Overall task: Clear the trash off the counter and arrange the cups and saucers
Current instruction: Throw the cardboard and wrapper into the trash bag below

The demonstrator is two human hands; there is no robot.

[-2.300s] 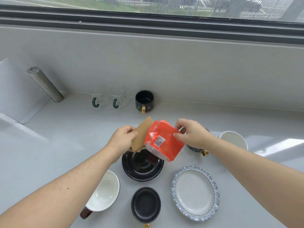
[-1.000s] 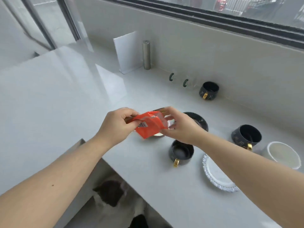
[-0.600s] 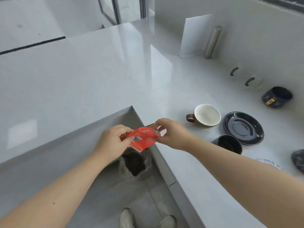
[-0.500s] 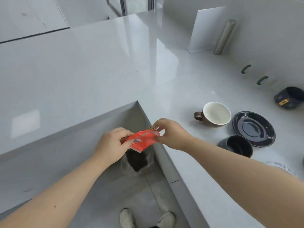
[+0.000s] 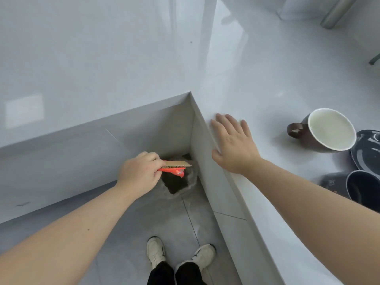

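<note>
My left hand (image 5: pixel 138 173) pinches a flat piece of brown cardboard (image 5: pixel 176 163) and an orange plastic wrapper (image 5: pixel 173 171) together, held over a trash bin lined with a clear bag (image 5: pixel 177 185) on the floor in the counter's inner corner. My right hand (image 5: pixel 232 143) lies flat and open on the counter's edge, holding nothing. On the counter (image 5: pixel 257 83) at the right stand a brown cup with a white inside (image 5: pixel 327 130), a black saucer (image 5: pixel 367 150) and a black cup (image 5: pixel 364 187).
The grey L-shaped counter wraps around the floor space where my two white shoes (image 5: pixel 178 256) stand. A metal cylinder (image 5: pixel 337 12) and a white panel (image 5: pixel 296 7) lean at the far right. A green glass handle (image 5: pixel 374 59) shows at the right border.
My right hand let go of the orange wrapper and moved onto the counter's edge. My left hand now holds wrapper and cardboard alone, lower over the bin. The view turned left and down.
</note>
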